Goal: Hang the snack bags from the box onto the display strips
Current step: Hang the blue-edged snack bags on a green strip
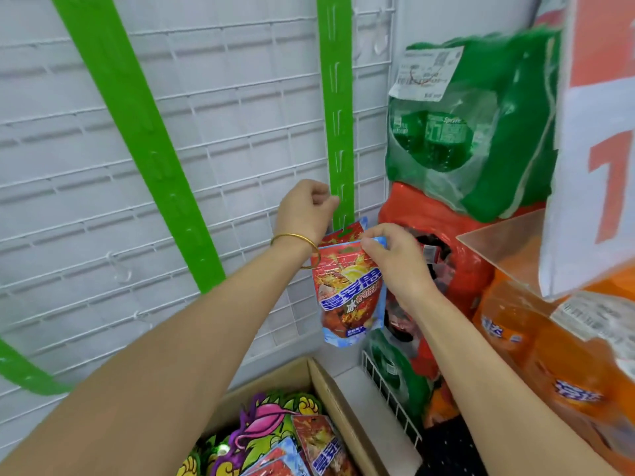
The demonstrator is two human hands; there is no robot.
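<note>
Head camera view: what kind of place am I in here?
Likely a shop or supermarket: green display strips hang on a white wire grid, shrink-wrapped soda packs are stacked at the right, and a cardboard box holds snack bags.

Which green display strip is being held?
The upright strip beside the soda packs: the left hand grips its lower end. The slanted strip hangs untouched.
</note>
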